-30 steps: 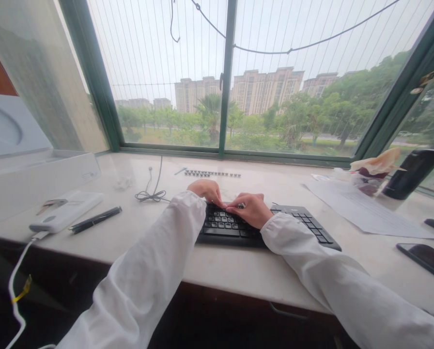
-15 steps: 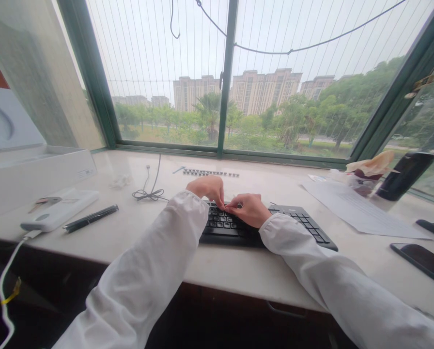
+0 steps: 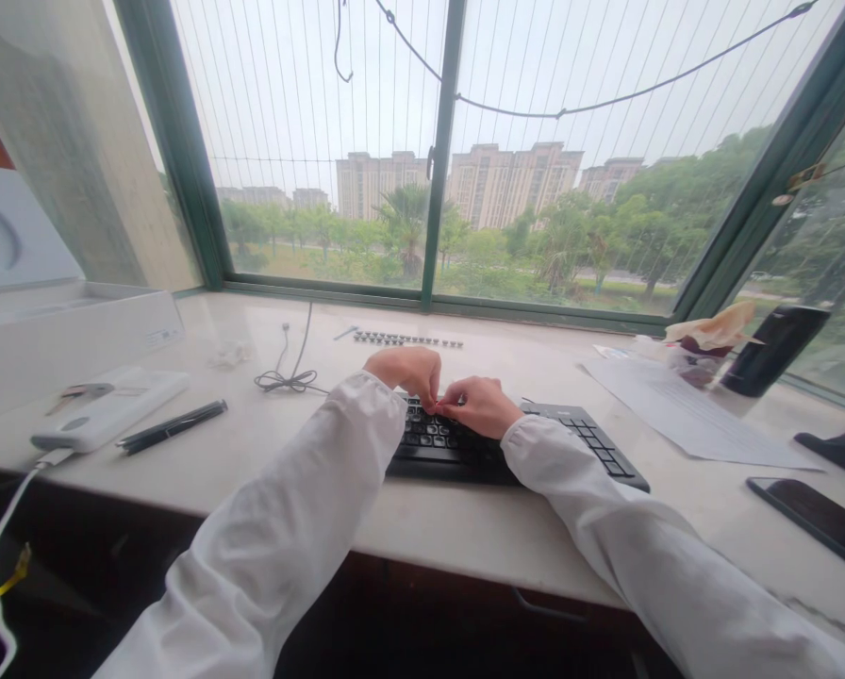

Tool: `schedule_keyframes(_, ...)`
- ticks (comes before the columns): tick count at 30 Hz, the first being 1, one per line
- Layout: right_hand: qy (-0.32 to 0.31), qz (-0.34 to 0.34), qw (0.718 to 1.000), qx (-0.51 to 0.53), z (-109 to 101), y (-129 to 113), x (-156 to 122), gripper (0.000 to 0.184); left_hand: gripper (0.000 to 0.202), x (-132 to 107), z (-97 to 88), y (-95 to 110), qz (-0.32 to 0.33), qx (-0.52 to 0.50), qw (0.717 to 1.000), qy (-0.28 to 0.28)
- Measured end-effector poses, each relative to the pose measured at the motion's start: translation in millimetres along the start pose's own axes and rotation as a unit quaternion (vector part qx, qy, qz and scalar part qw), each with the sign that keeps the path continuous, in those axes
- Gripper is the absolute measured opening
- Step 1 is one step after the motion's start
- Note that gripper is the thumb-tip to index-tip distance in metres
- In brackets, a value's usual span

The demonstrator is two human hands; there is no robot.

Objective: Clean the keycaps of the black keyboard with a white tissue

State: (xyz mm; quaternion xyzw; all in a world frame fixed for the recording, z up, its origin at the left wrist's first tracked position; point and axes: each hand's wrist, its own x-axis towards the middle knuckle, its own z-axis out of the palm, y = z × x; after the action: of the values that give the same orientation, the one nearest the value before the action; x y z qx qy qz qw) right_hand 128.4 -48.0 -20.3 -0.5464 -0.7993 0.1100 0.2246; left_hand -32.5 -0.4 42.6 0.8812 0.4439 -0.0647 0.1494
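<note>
A black keyboard [image 3: 592, 438] lies on the pale stone window ledge [image 3: 422, 528] in front of me. Both of my hands hover over its upper left part, in white sleeves. My left hand [image 3: 405, 368] is curled, fingertips pointing down at the top key rows. My right hand [image 3: 480, 407] is pinched, and its fingertips meet those of the left hand. Whatever sits between the fingertips is too small to name. A row of small dark keycaps [image 3: 403, 338] lies on the ledge behind the hands.
Left of the keyboard lie a coiled thin cable [image 3: 285, 380], a black pen [image 3: 172, 426], a white power bank [image 3: 107, 410] and an open white box [image 3: 69, 330]. To the right are a paper sheet [image 3: 684, 415], a black cup [image 3: 772, 349] and a dark phone [image 3: 811, 514].
My two hands have drawn closer together, so their fingertips now meet in a pinch over the top key rows. The view has shifted slightly; nothing else on the ledge moved.
</note>
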Motion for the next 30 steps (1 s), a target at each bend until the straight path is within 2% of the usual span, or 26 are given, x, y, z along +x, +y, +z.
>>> schedule_keyframes(4,0.001,-0.022,0.999,-0.029,-0.1,-0.3,1.2,0.017,0.037,0.7,1.5,1.3,0.002,0.005,1.000,0.017)
schedule_keyframes(13,0.014,-0.128,0.987,-0.092,-2.6,-0.2,0.4,0.016,0.032,-4.1,2.7,9.3,0.016,0.040,0.998,0.034)
schedule_keyframes(23,0.013,-0.167,0.982,-0.085,-0.6,11.0,3.5,0.015,0.032,-5.2,3.1,4.8,0.007,0.007,1.000,0.005)
schedule_keyframes(27,0.012,-0.184,0.979,-0.088,0.9,11.9,4.6,0.016,0.033,-2.1,3.3,-2.3,0.003,-0.011,1.000,-0.011)
schedule_keyframes(30,0.007,-0.172,0.983,-0.058,1.7,13.6,5.9,0.017,0.033,0.4,3.8,-10.1,0.021,-0.034,0.999,-0.019)
